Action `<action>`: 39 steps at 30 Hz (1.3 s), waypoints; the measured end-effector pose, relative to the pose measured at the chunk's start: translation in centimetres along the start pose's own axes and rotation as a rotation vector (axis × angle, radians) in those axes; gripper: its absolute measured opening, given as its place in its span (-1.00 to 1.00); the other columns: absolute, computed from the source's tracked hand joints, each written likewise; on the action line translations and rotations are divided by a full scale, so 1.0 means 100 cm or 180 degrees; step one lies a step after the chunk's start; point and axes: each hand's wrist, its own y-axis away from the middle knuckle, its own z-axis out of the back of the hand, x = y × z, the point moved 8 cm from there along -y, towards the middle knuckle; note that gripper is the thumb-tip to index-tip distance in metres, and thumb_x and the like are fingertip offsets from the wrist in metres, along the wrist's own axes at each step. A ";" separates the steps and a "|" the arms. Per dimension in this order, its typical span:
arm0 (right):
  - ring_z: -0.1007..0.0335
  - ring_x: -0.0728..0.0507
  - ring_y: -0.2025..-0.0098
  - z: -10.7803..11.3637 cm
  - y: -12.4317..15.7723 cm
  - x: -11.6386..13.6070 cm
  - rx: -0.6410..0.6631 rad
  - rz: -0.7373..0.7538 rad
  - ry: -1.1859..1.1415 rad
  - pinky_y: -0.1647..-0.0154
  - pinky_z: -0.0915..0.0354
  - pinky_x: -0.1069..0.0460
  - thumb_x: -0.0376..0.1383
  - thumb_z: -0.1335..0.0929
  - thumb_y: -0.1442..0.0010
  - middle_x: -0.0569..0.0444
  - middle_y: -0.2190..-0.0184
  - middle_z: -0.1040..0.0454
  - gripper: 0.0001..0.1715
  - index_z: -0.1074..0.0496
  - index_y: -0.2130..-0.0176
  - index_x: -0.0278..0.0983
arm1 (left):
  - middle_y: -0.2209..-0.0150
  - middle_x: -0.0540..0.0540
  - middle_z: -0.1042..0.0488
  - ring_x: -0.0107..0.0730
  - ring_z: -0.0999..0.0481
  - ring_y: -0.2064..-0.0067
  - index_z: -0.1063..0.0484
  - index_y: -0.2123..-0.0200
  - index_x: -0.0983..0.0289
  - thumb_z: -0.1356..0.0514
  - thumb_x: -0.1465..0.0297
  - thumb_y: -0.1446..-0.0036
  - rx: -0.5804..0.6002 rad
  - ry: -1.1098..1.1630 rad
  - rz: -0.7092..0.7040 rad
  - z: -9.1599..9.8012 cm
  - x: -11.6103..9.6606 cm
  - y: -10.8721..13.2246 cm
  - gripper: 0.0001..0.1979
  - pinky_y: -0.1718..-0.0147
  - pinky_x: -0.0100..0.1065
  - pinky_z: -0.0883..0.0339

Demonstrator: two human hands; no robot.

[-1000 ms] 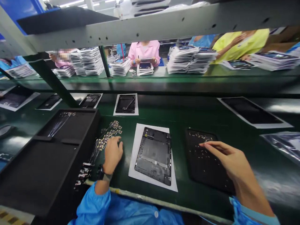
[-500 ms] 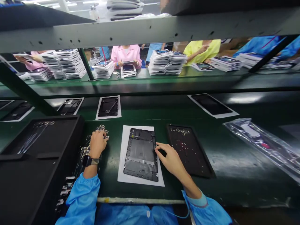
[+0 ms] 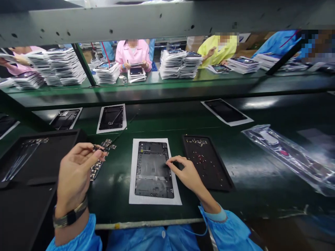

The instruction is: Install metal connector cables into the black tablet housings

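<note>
My left hand (image 3: 75, 174) is raised at the left, its thumb and fingertips pinching a small circuit board (image 3: 99, 149). A thin dark cable (image 3: 119, 135) runs from it up to the right. More boards (image 3: 95, 169) lie in a heap just behind and below. In front of me, a black tablet housing (image 3: 153, 170) rests inner side up on a white sheet (image 3: 133, 198). My right hand (image 3: 187, 172) has thumb and forefinger brought together at the housing's right edge. Whether they grip the edge or a tiny part there is too small to tell.
A black tray (image 3: 214, 167) with small parts lies to the right, beyond it a clear plastic bag (image 3: 290, 160). At the left stands a large black box (image 3: 28, 209) holding cables. Further tablet housings (image 3: 112, 116) lie along the back. A metal beam (image 3: 146, 21) crosses above; co-workers sit opposite.
My left hand has lifted from the heap of boards, come closer to me and now holds a circuit board with its cable. My right hand stays at the housing's edge. The view has shifted slightly.
</note>
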 end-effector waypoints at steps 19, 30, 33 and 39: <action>-0.46 -0.12 0.40 -0.033 -0.010 0.009 0.0047 -0.0164 -0.0662 0.27 -0.32 -0.01 -0.29 -0.36 -0.14 0.07 0.46 -0.57 -0.87 -0.51 0.40 -0.25 | 0.52 -0.01 -0.47 -0.52 -0.35 0.51 -0.34 0.39 0.31 -0.41 0.41 0.23 0.1048 0.0922 0.1618 -0.127 0.146 0.035 -0.66 0.48 -0.46 -0.18; -0.45 -0.12 0.42 -0.037 -0.011 0.007 0.0042 -0.0067 -0.0316 0.23 -0.28 -0.03 -0.33 -0.34 -0.14 0.09 0.48 -0.57 -0.88 -0.49 0.41 -0.22 | 0.49 0.00 -0.47 -0.46 -0.46 0.49 -0.37 0.37 0.31 -0.40 0.39 0.19 0.1113 0.0719 0.1604 -0.131 0.156 0.040 -0.68 0.48 -0.46 -0.31; -0.43 -0.12 0.42 -0.030 -0.010 0.010 -0.0031 -0.0015 -0.0344 0.26 -0.27 -0.03 -0.31 -0.34 -0.16 0.08 0.48 -0.55 -0.87 -0.49 0.40 -0.23 | 0.42 0.02 -0.47 -0.41 -0.50 0.45 -0.39 0.32 0.31 -0.39 0.36 0.14 0.1101 0.0637 0.1481 -0.128 0.152 0.036 -0.69 0.50 -0.44 -0.35; -0.37 -0.11 0.43 -0.011 -0.007 0.021 -0.0145 0.0133 -0.0427 0.29 -0.25 -0.04 -0.27 -0.34 -0.19 0.07 0.50 -0.51 -0.84 -0.48 0.41 -0.22 | 0.47 0.02 -0.43 -0.54 -0.35 0.54 -0.52 0.23 0.32 -0.39 0.38 0.10 0.1392 0.0722 0.1454 -0.104 0.114 0.028 -0.70 0.59 -0.51 -0.22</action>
